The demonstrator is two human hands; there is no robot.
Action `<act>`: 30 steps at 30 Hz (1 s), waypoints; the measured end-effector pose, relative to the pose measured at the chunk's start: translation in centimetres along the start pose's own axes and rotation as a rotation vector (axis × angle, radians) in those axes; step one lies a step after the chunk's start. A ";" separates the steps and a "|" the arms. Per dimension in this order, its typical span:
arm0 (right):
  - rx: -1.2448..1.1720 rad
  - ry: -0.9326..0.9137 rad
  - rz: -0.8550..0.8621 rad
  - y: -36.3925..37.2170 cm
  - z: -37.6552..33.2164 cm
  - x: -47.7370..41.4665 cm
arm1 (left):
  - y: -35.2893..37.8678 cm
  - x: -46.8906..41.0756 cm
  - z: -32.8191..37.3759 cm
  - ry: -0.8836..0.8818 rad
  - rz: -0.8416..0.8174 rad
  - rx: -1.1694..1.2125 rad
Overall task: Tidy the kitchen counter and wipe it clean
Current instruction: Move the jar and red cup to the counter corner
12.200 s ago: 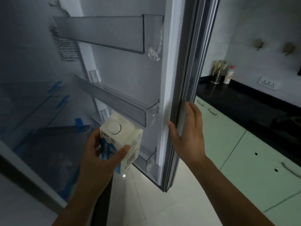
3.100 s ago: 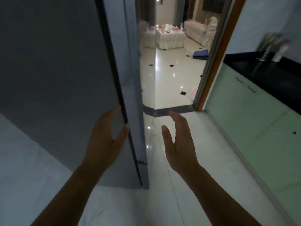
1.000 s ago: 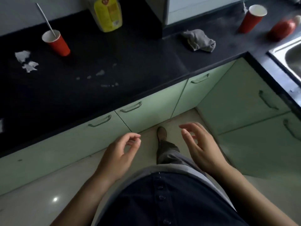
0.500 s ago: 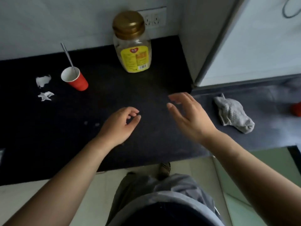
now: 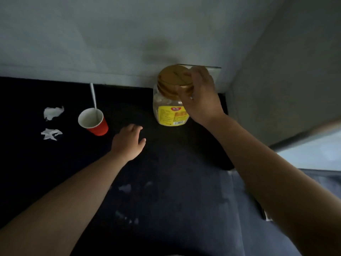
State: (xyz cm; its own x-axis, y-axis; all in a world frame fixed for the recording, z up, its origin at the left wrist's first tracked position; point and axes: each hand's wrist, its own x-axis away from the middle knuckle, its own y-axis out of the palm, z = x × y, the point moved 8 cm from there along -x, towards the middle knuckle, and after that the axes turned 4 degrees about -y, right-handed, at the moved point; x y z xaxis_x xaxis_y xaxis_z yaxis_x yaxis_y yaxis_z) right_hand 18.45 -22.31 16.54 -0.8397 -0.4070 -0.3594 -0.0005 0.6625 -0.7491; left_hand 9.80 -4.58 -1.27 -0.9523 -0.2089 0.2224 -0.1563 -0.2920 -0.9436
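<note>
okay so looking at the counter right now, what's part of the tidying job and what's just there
Job: jar under right hand; red cup with spoon; two paper scraps; white smears on counter; left hand hovering.
Just there: wall socket.

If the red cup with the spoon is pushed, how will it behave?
The red cup looks like thin paper, so probably light and easy to slide. The long spoon leans out over its rim, so it may tip. It seems to hold little, though that is unclear.
</note>
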 end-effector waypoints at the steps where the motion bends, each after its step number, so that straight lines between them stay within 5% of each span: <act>1: 0.020 -0.009 -0.016 0.7 0.2 -0.8 | 0.3 -0.7 -0.3 -0.001 0.006 -0.018; 5: 0.144 -0.023 -0.108 3.8 1.0 -2.6 | 1.7 -2.6 -0.9 0.043 0.009 -0.099; 19: 0.138 -0.175 0.076 5.2 -0.2 -3.8 | 4.5 -2.5 -2.1 0.103 0.028 -0.046; 26: 0.153 -0.219 0.039 6.6 -2.9 -3.2 | 3.3 -2.7 -2.7 0.205 -0.042 -0.052; 30: 0.146 -0.230 0.019 7.0 -3.6 -2.6 | -0.5 -1.5 -3.6 0.245 0.064 0.011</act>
State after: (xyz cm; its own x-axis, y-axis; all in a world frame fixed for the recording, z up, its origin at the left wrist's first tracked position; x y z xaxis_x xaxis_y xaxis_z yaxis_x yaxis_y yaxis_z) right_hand 18.66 -14.40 14.24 -0.6934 -0.5385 -0.4788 0.1064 0.5806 -0.8072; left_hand 10.40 -0.79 -2.04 -0.9955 0.0050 0.0949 -0.0922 -0.2958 -0.9508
